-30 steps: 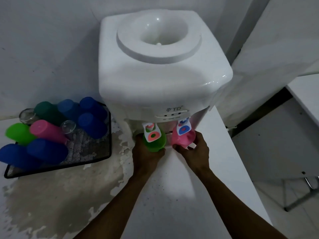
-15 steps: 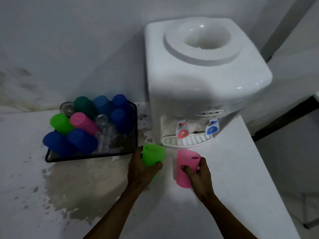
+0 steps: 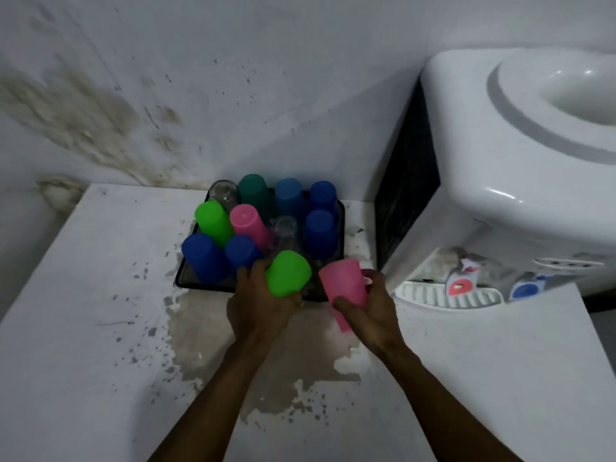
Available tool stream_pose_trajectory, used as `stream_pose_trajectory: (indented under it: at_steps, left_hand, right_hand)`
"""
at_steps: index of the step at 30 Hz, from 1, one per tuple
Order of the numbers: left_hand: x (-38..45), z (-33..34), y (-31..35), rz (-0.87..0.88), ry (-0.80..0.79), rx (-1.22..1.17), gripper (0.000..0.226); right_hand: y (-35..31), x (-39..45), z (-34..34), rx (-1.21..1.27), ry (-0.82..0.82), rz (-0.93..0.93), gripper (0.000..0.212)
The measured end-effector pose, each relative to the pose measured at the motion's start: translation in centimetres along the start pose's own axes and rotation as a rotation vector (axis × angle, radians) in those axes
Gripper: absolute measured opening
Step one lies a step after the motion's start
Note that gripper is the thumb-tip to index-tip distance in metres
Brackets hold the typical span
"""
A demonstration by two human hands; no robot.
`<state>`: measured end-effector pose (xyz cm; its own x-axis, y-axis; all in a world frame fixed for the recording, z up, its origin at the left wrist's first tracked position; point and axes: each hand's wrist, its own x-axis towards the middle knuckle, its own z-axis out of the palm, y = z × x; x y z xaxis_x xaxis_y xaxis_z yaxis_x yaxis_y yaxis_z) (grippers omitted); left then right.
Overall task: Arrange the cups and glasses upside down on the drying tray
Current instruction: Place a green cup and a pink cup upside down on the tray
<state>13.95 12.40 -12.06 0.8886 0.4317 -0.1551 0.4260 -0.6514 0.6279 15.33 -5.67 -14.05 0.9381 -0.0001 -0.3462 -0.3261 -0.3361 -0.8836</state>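
My left hand [image 3: 258, 303] grips a bright green cup [image 3: 288, 273], turned bottom-up and tilted, just over the front edge of the black mesh drying tray [image 3: 340, 215]. My right hand [image 3: 370, 306] holds a pink cup [image 3: 343, 290] near the tray's front right corner, mouth up and leaning left. On the tray stand several upturned cups: a green one [image 3: 213, 221], a pink one [image 3: 248, 225], a dark green one [image 3: 255, 193], several blue ones [image 3: 320, 231] and two clear glasses [image 3: 285, 230].
A white water dispenser [image 3: 520, 168] stands at the right with red [image 3: 461, 285] and blue [image 3: 526, 290] taps over a drip grille [image 3: 430, 296]. The white counter [image 3: 100, 328] is stained and wet in front of the tray. A stained wall rises behind.
Both hands carried the cups from under the dispenser taps leftward to the tray's front edge. The green cup has been turned over; the pink cup stays mouth up.
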Motion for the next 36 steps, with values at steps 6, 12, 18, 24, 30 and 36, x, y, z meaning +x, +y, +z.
stream_pose_trajectory:
  at_steps: [6,12,18,24,30,36]
  left_hand:
    - [2.3,-0.1,0.0,0.157,0.123,0.205,0.069]
    - [3.3,1.6,-0.2,0.203,0.071,0.348,0.079]
    - [4.3,2.4,0.2,0.193,0.045,0.332,0.085]
    - [5.0,3.3,-0.1,0.210,0.060,0.292,0.081]
    - [4.9,3.5,-0.2,0.201,0.050,0.332,0.078]
    - [4.5,3.3,-0.3,0.278,0.141,0.486,0.070]
  right_hand:
    - [-2.1,3.0,1.3,-0.307,0.156,-0.092,0.062]
    - [-2.2,4.5,3.0,-0.461,0.146,-0.124,0.072]
    - [-2.8,5.5,4.7,-0.482,0.139,-0.106,0.089]
    - [-3.5,6.0,5.7,-0.534,0.134,-0.107,0.086]
    - [-3.4,6.2,6.3,-0.550,0.148,-0.140,0.069]
    - [-2.9,5.8,6.6,-0.574,0.163,-0.144,0.069]
